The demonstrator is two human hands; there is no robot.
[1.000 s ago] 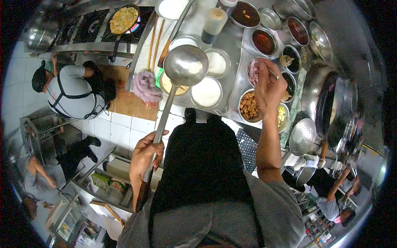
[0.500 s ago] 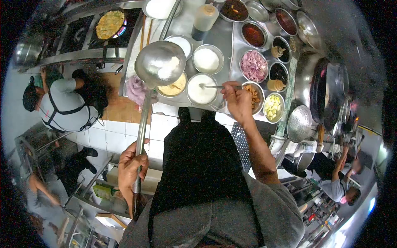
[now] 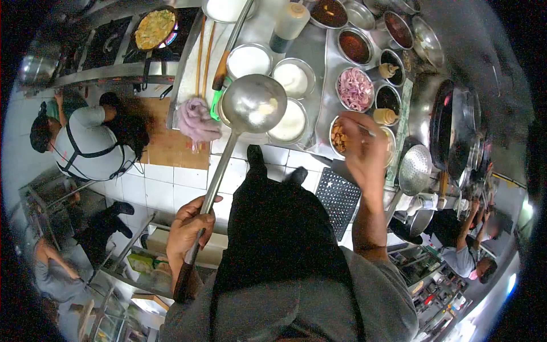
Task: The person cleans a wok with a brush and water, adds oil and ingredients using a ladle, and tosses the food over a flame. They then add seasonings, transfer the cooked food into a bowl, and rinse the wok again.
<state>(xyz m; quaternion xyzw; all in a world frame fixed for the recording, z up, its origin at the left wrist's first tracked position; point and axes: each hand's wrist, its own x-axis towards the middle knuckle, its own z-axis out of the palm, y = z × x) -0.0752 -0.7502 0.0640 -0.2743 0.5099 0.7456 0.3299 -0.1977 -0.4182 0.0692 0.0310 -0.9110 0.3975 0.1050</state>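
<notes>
My left hand [image 3: 191, 228] is wrapped round the long handle of a large metal ladle [image 3: 253, 102]. The ladle's bowl is over the near edge of the counter, partly covering small bowls and holding a little pale stuff. My right hand [image 3: 364, 151], smeared by motion, is above a bowl of brown chunks [image 3: 338, 139] and a bowl of green cubes [image 3: 391, 147], mostly hiding the cubes. A thin piece of metal, apparently the small spoon [image 3: 372, 134], shows at its fingers. Bowls of white powder [image 3: 288, 121] stand left of that hand.
Sliced onions [image 3: 354, 89], red sauce [image 3: 354, 47] and squeeze bottles [image 3: 387, 117] stand at the right. A perforated skimmer [image 3: 415, 170] lies beyond. A pan with a pancake [image 3: 155, 29] sits over a flame at upper left. Co-workers [image 3: 91, 139] are at left and lower right.
My right hand has moved right, from the white powder bowl to above the chunks and cubes, and the spoon has left the powder. The ladle has shifted right and slightly nearer.
</notes>
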